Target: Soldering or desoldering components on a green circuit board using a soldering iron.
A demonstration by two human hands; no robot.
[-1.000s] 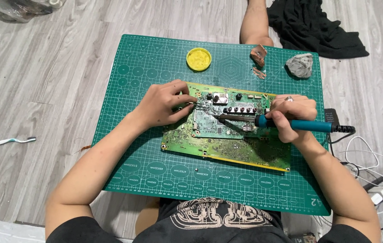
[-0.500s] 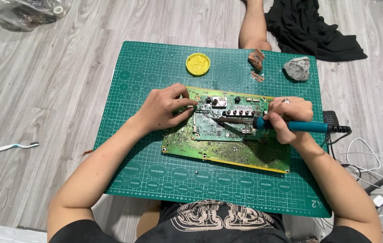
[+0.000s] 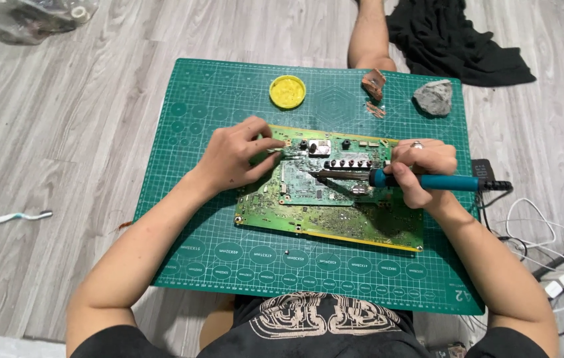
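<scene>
A green circuit board [image 3: 322, 215] lies on a green cutting mat [image 3: 209, 99] on the floor. My left hand [image 3: 235, 156] rests on the board's upper left corner, fingers pinched on something thin that I cannot make out. My right hand [image 3: 421, 169] grips a blue-handled soldering iron [image 3: 428, 181] held level, its dark tip pointing left over the board's middle near a row of black parts.
A yellow round tin [image 3: 287, 91], a small brown piece [image 3: 373, 83] and a grey stone-like lump [image 3: 433, 97] sit at the mat's far edge. Black cloth [image 3: 454, 40] and a bare leg [image 3: 368, 33] lie beyond. Cables and a power strip [image 3: 561, 282] at right; a white toothbrush [image 3: 16, 217] at left.
Both hands stay on the board and the iron in nearly the same pose; the view has shifted slightly.
</scene>
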